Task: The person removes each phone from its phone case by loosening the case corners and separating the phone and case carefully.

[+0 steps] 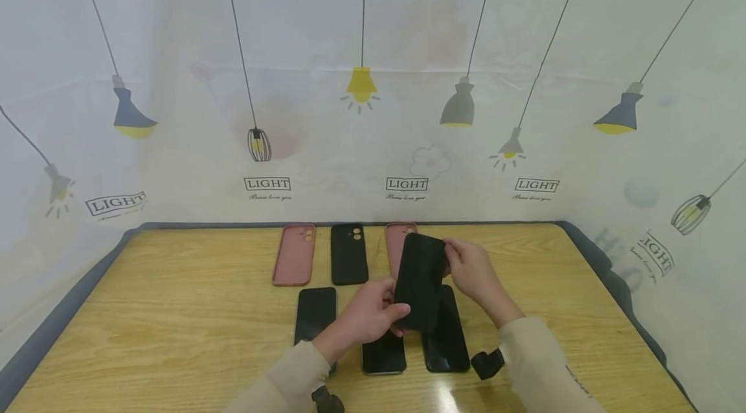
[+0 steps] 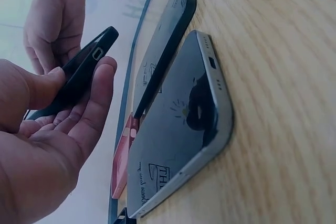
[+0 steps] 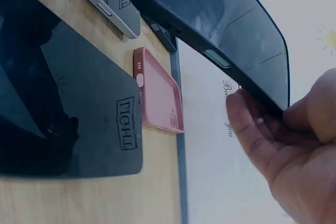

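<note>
A smartphone in a black case [image 1: 421, 283] is held up above the table, tilted. My left hand [image 1: 368, 312] grips its lower left side, thumb on the screen and fingers underneath. At the upper right edge my right hand [image 1: 471, 268] pinches it between thumb and fingers. In the left wrist view a port cutout shows in the case's [image 2: 90, 66] end. The right wrist view shows a side opening in the case rim [image 3: 210, 53] with a pale button. Beneath lie a middle phone [image 1: 383, 358], partly hidden by my left hand, and a right phone [image 1: 449, 338].
Another phone [image 1: 315, 312] lies left, partly behind my left forearm. Along the table's back edge lie a pink case [image 1: 294, 256], a black case [image 1: 350, 256] and a second pink case [image 1: 396, 243], partly covered by the held phone. A printed cloth [image 1: 326, 160] hangs behind the wooden table [image 1: 175, 316].
</note>
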Tool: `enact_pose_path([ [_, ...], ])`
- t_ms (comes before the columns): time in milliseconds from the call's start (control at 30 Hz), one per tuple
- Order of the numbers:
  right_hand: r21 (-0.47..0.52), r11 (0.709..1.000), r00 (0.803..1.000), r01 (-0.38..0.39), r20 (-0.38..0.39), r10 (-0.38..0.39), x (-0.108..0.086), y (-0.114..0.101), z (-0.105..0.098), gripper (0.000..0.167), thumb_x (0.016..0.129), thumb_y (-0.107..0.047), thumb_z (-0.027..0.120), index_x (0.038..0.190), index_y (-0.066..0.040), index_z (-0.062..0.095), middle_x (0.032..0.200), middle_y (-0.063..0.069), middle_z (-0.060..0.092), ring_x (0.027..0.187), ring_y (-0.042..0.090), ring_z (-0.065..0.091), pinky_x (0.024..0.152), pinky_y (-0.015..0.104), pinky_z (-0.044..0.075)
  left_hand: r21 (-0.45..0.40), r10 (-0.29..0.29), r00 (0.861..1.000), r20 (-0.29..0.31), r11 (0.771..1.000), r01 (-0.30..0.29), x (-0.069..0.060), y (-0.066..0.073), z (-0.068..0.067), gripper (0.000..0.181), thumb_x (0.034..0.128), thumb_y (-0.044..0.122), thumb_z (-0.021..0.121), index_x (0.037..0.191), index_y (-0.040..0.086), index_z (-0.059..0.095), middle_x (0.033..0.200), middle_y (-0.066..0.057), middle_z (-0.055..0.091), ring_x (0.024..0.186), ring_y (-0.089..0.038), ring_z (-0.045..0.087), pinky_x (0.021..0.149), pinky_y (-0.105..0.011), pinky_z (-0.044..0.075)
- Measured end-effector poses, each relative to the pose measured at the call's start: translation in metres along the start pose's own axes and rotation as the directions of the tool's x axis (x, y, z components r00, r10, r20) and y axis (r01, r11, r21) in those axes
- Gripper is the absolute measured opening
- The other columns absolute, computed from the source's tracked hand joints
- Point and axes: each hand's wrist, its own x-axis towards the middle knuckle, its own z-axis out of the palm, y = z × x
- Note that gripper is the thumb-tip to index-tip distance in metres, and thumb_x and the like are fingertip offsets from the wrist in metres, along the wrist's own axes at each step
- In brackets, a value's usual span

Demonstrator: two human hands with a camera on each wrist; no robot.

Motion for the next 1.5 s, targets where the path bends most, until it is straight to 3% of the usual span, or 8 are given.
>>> enact_pose_path([
  [167,-0.148,0.988,0.998,0.051,-0.016,-0.054,0.001,-0.005,0.001,0.024,0.103,0.005,0.047,0.112,0.01,0.068,0.094,0.023,0.074,0.077,0.032,0.072,0.071,0.046,0.061,0.053,0.013,1.0,0.0,0.999,-0.013,0.001,0.002,0.001,0.017,0.1006,0.0,0.064,0.116,-0.006,0.061,0.094,-0.014,0.07,0.073,-0.021,0.072,0.061,-0.034,0.063],
  [433,-0.279,0.958,0.998,0.063,0.006,-0.063,0.001,-0.008,0.005,0.025,0.099,0.008,0.044,0.113,0.017,0.063,0.102,0.031,0.071,0.09,0.04,0.072,0.075,0.047,0.063,0.174,0.005,1.0,-0.003,0.985,-0.004,0.001,0.007,0.006,0.012,0.0997,0.004,0.067,0.11,-0.001,0.063,0.089,-0.01,0.07,0.064,-0.018,0.07,0.057,-0.028,0.06],
  [633,-0.259,0.963,0.997,0.071,-0.016,-0.078,0.0,-0.007,0.005,0.025,0.098,0.008,0.045,0.113,0.017,0.063,0.099,0.032,0.07,0.086,0.039,0.072,0.073,0.048,0.062,0.199,-0.003,1.0,-0.009,0.98,0.005,0.0,0.01,0.007,0.012,0.1,0.005,0.067,0.109,-0.001,0.062,0.089,-0.009,0.069,0.064,-0.018,0.07,0.057,-0.027,0.06],
  [967,-0.211,0.976,0.995,0.062,-0.06,-0.077,-0.002,-0.007,0.006,0.024,0.097,0.007,0.047,0.111,0.016,0.064,0.089,0.026,0.07,0.066,0.027,0.063,0.061,0.041,0.057,0.185,-0.013,0.999,-0.033,0.983,0.019,-0.002,0.011,0.009,0.012,0.0994,0.003,0.067,0.109,-0.002,0.062,0.087,-0.008,0.067,0.065,-0.019,0.07,0.056,-0.028,0.06],
  [1267,-0.209,0.972,0.983,0.106,-0.128,-0.135,-0.003,-0.003,0.013,0.022,0.093,0.009,0.048,0.105,0.014,0.065,0.089,0.028,0.07,0.072,0.034,0.065,0.066,0.05,0.058,0.17,-0.016,0.998,-0.053,0.985,0.025,-0.002,0.011,0.01,0.014,0.0987,0.001,0.067,0.112,-0.003,0.062,0.088,-0.009,0.064,0.062,-0.02,0.067,0.054,-0.029,0.059],
  [1500,-0.138,0.972,0.978,0.189,-0.066,-0.199,-0.001,0.001,0.008,0.02,0.1,0.01,0.049,0.111,0.012,0.065,0.091,0.023,0.072,0.075,0.03,0.068,0.066,0.045,0.058,0.196,-0.056,0.997,-0.061,0.978,0.067,-0.003,0.009,0.003,0.015,0.1008,0.004,0.065,0.115,0.0,0.062,0.086,-0.006,0.065,0.061,-0.017,0.067,0.055,-0.03,0.058],
])
